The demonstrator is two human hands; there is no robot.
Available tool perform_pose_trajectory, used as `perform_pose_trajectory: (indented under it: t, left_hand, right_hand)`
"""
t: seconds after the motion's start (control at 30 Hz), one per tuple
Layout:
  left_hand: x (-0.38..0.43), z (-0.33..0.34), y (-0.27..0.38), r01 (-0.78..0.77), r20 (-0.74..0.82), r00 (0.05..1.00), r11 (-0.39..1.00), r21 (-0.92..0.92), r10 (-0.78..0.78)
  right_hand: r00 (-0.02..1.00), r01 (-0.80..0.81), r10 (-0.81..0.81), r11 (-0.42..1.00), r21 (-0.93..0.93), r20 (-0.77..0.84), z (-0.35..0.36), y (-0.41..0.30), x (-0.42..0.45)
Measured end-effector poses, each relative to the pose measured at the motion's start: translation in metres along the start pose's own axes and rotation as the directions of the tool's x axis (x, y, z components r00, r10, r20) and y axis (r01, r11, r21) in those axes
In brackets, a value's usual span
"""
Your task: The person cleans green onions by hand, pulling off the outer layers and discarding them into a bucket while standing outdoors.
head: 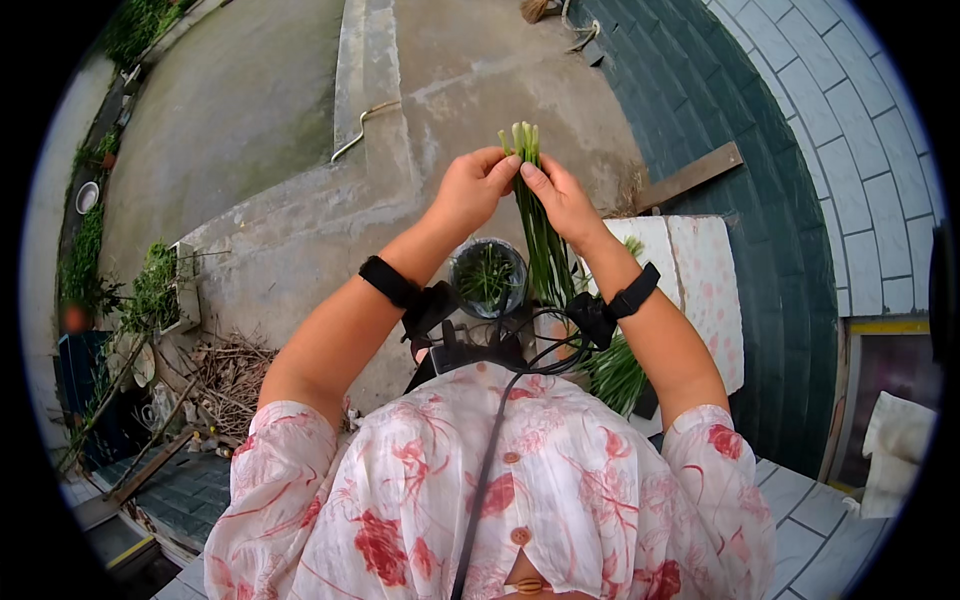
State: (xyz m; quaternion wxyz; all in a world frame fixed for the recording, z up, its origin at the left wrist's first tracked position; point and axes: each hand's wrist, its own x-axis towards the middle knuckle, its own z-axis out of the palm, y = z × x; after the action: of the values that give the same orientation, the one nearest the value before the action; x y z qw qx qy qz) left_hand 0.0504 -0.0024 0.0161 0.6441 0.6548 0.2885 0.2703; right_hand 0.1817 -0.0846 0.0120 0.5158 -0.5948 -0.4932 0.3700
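Note:
Both hands meet in front of me at a bunch of long green chives (538, 244), its pale stem ends pointing away and its leaves hanging back towards me. My right hand (564, 199) grips the bunch just below the stem ends. Against its left side, my left hand (474, 187) pinches stems between thumb and fingers; one stem end leans apart from the others there. The fingers hide part of the stems. Below my hands stands a bucket (519, 271) with loose green pieces (480, 276) inside. More long greens (616, 375) lie under my right forearm.
A white foam board (705, 300) lies at the right, near a wooden plank (694, 176) and dark green tiles (772, 300). Black cables (555, 364) cross before my chest between wrist straps. Dry twigs (232, 379) and a planter (184, 289) are at the left.

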Motion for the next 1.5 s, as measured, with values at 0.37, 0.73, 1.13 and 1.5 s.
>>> perform_pose_trajectory:
  t: [0.37, 0.73, 1.13, 1.5]
  left_hand:
    - [-0.005, -0.004, 0.009, 0.046, 0.023, 0.999, 0.995, -0.086, -0.044]
    - [-0.013, -0.057, 0.011, -0.013, -0.109, 0.994, 0.989, -0.147, -0.003]
    - [-0.015, -0.026, 0.023, -0.064, 0.097, 0.992, 0.986, -0.155, 0.079]
    - [-0.015, -0.02, 0.017, -0.024, 0.126, 0.991, 0.994, -0.107, 0.037]
  right_hand:
    - [0.985, 0.082, -0.071, 0.995, 0.062, -0.156, -0.004, 0.004, 0.002]
    - [0.918, 0.214, 0.004, 0.836, 0.505, -0.396, -0.074, 0.002, -0.015]
    - [0.99, -0.092, 0.116, 0.967, 0.238, -0.086, -0.026, -0.047, -0.003]
    - [0.992, -0.12, 0.124, 0.983, 0.14, -0.022, -0.011, -0.045, -0.002]
